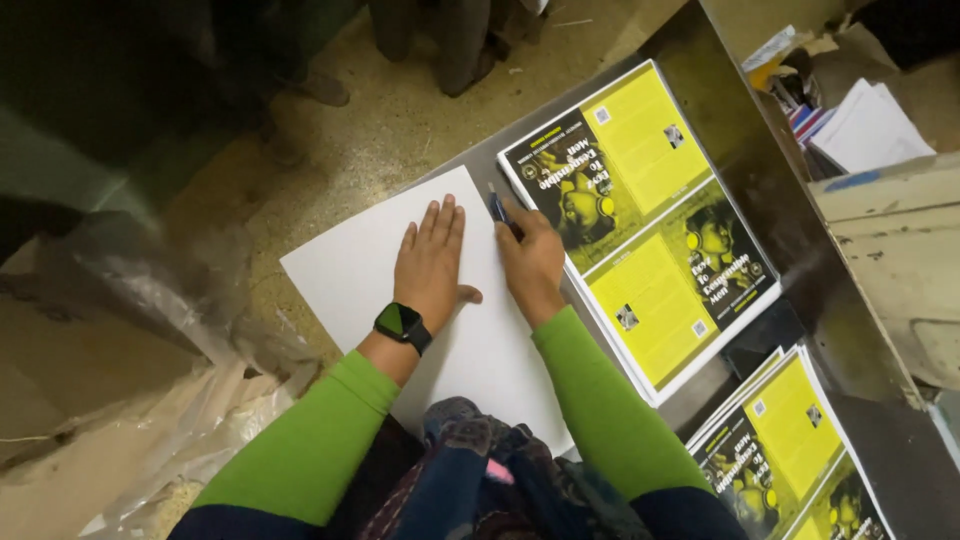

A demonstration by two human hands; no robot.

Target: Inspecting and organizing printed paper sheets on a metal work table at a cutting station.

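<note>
A large white sheet [350, 270] lies on a grey metal table [760, 180] and juts past its left edge. My left hand [430, 262] rests flat on the sheet, fingers spread, a black watch with a green face [402, 324] on the wrist. My right hand [530, 262] is at the sheet's right edge, gripping a small dark blue tool [498, 208] like a pen or knife. Right beside it lies a stack of yellow and black printed covers [645, 225].
A second stack of the same printed covers [790, 450] sits at the lower right. Papers and clutter [865, 125] lie beyond the table's right side. Crumpled clear plastic [170, 330] lies on the speckled floor at the left. Another person's legs [440, 40] stand at the top.
</note>
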